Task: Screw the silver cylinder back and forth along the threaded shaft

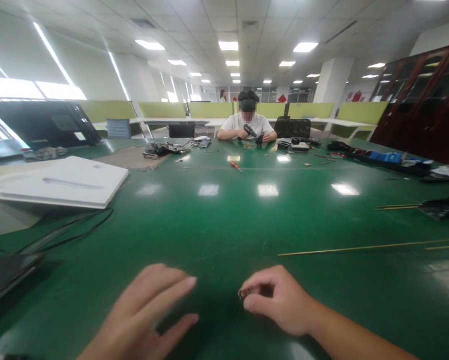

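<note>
Over the near part of the green table [224,225], my right hand [280,300] pinches a small dark brown piece [248,293] between thumb and fingers. The piece has a ridged, coil-like edge, but its exact kind is too small to make out. To the left of it, my left hand [145,310] hovers, slightly blurred, with thumb and fingers apart and nothing between them. A gap separates its fingertips from the small piece.
Thin brass rods [344,249] lie at the right. White foam-like sheets [64,182] and black cables [77,235] lie left. A red screwdriver [235,166] rests mid-table. Across the table sits a person [247,125] holding a dark power tool [250,131].
</note>
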`<state>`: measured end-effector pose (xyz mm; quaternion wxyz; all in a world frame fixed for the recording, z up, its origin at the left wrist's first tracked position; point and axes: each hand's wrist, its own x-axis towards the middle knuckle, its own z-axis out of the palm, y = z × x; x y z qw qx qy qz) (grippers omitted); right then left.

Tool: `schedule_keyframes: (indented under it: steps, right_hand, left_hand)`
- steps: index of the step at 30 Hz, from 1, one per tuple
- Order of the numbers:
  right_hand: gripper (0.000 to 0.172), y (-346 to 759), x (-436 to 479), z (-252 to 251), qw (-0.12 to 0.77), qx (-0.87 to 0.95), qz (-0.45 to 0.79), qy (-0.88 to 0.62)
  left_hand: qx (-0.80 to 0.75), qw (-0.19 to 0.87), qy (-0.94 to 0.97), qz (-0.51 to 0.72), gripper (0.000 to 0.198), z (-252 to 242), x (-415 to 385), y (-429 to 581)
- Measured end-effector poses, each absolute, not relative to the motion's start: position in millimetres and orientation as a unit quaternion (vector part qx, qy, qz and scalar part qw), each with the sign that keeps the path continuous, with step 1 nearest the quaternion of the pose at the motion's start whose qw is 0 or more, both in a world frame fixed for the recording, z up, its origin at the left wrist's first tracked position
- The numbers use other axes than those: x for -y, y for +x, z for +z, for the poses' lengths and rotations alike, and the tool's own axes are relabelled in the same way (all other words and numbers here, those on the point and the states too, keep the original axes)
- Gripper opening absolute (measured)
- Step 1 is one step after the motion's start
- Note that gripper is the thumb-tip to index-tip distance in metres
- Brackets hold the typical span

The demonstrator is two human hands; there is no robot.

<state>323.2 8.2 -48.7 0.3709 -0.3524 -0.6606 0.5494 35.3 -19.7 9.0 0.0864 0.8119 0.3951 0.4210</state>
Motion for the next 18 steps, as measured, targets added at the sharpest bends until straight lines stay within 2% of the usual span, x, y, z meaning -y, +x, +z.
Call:
schedule_keyframes:
  steps: [2, 5, 7, 11, 16, 18]
  right_hand:
    - [0.025, 324.2, -6.5, -47.5, 0.359, 0.672, 0.569, -0.309]
    - [0.028, 324.3, -6.3, -46.3, 0.361, 0.671, 0.595, -0.255]
    - [0.031, 323.8, -7.6, -46.3, 0.374, 0.661, 0.606, -0.235]
    - [0.032, 324.5, -10.4, -47.0, 0.363, 0.640, 0.639, -0.223]
    - [0.045, 326.0, -8.9, -47.3, 0.335, 0.618, 0.668, -0.244]
    - [0.047, 324.8, -7.7, -47.3, 0.330, 0.613, 0.669, -0.261]
  left_hand:
    - [-0.309, 0.055, 0.897, 0.313, 0.065, 13.9, 9.8, 68.9]
    - [-0.226, 0.105, 0.939, 0.236, 0.051, 22.4, -3.1, 107.4]
    - [-0.212, 0.137, 0.940, 0.230, 0.038, 24.3, -9.3, 120.6]
    - [-0.203, 0.170, 0.928, 0.262, 0.030, 19.3, -11.3, 124.9]
    - [-0.288, 0.175, 0.863, 0.377, 0.049, 16.9, 7.8, 83.5]
    - [-0.378, 0.226, 0.766, 0.468, 0.035, 21.0, 17.6, 51.2]
